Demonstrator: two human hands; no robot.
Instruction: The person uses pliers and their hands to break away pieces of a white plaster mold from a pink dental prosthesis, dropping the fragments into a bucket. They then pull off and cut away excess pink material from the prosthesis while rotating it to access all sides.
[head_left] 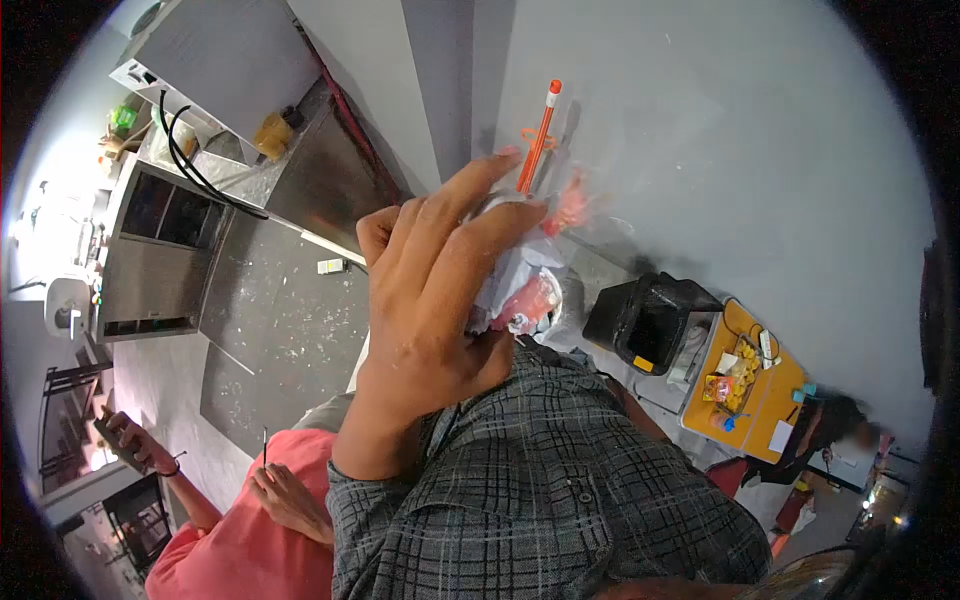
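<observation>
My left hand [430, 290] is raised in the middle of the view, its back towards me and a grey plaid sleeve [540, 490] on the arm. Its fingers are closed around a clear plastic bag [560, 215] with red and white contents [530, 300]. An orange-red pencil [540, 125] with a white band near its tip sticks up out of the bag past my fingertips. My right hand is not in view.
A person in a pink top [250, 540] stands at lower left, holding a thin stick and a phone. A black bin [650, 320] and an orange table [745, 385] with small items are at right, with another person beside it. Grey cabinets [165, 250] stand at left.
</observation>
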